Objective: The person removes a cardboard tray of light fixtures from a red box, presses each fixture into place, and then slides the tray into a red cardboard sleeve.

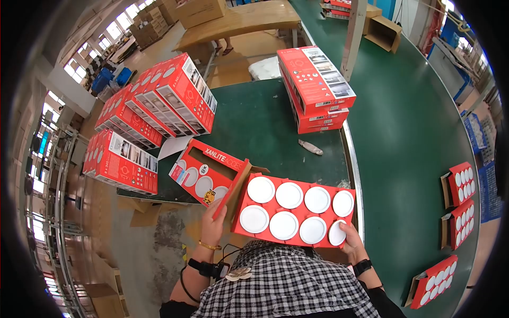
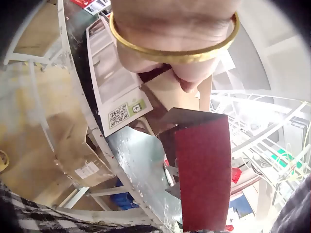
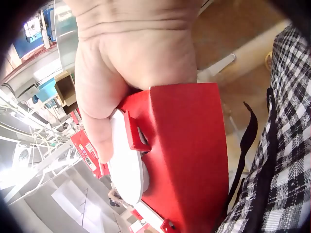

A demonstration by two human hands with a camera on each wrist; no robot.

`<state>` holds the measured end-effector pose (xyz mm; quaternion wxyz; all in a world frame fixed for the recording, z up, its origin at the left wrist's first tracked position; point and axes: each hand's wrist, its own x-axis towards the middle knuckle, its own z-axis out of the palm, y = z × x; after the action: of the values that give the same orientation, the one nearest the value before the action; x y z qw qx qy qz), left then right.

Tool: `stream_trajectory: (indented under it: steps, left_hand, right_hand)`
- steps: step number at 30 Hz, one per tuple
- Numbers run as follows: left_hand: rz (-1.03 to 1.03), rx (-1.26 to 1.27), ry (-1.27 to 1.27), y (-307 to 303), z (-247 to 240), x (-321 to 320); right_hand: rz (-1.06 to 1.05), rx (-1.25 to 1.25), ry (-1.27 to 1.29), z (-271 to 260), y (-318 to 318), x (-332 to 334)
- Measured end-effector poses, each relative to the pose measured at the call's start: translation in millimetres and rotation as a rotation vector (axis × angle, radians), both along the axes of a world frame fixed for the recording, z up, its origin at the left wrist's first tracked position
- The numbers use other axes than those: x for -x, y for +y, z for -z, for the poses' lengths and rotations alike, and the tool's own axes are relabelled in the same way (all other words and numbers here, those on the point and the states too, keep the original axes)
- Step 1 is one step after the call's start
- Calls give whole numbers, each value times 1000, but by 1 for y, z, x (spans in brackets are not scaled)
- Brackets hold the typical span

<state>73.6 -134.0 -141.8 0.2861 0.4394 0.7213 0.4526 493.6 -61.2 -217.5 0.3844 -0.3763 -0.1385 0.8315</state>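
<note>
I hold a red card tray (image 1: 300, 212) of several white round discs in front of me; it sits half out of a red box (image 1: 214, 157). My left hand (image 1: 213, 214) grips the box's open brown flap at its near end. In the left wrist view the left hand (image 2: 180, 77), with a gold bangle, pinches that brown flap (image 2: 167, 97) above a red panel (image 2: 204, 174). My right hand (image 1: 349, 237) grips the tray's near right corner, thumb on the corner disc (image 1: 336, 232). The right wrist view shows the right hand (image 3: 112, 111) curled round the red tray (image 3: 189, 155), thumb on the white disc (image 3: 127, 170).
Stacks of shut red boxes (image 1: 159, 100) line the left of the green table (image 1: 260, 127), and another stack (image 1: 315, 87) stands at its back right. A small grey object (image 1: 310, 147) lies near the metal rim. Open filled trays (image 1: 458, 185) ride the green conveyor on the right.
</note>
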Motion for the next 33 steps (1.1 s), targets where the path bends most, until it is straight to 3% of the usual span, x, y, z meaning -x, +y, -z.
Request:
stream_trajectory:
  steps: [11, 25, 32, 33]
  left_hand:
    - [21, 42, 94, -6, -19, -18]
    - [225, 55, 237, 14, -42, -14]
    - [312, 52, 186, 30, -33, -7]
    - [289, 86, 81, 32, -36, -8]
  right_hand:
    - [13, -81, -87, -5, 2, 8]
    - [94, -80, -129, -32, -10, 24]
    - [96, -55, -102, -27, -12, 26]
    - [104, -65, -97, -30, -12, 28]
